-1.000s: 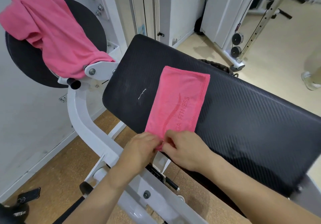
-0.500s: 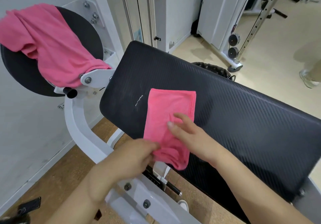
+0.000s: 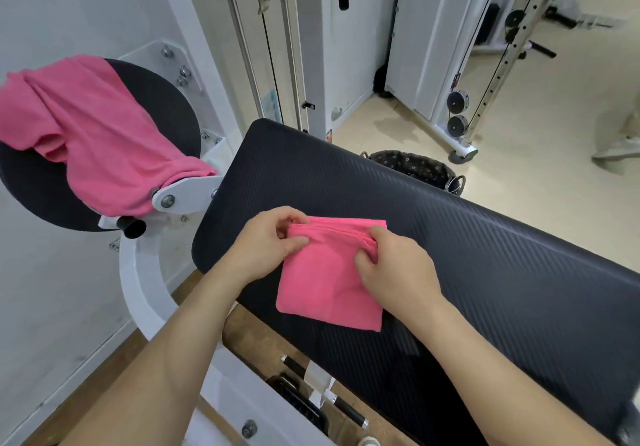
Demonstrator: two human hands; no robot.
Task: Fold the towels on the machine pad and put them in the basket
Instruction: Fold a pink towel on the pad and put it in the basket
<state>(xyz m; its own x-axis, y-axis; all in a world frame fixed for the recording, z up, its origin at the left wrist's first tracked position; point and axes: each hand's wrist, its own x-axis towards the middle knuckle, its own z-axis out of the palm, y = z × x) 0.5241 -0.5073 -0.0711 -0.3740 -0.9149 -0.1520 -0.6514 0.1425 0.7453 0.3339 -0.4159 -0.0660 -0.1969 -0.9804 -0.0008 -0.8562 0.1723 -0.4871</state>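
1. The left hand [image 3: 273,243] is pinching the far left corner of the folded towel [image 3: 329,293], with the thumb lying on top and the fingers curling round the edge.
2. The right hand [image 3: 398,269] is pinching the stacked layers at the far right corner, its fingers curling over them.
3. The folded towel, pink and nearly square, is lying flat on the pad [image 3: 502,255], close to the pad's near edge.
4. A loose towel [image 3: 86,140], also pink, is draping in a crumple over the round pad [image 3: 166,109] to the left.
5. The basket [image 3: 412,168] is standing on the floor [image 3: 519,186] just beyond the pad, which is hiding its near side.
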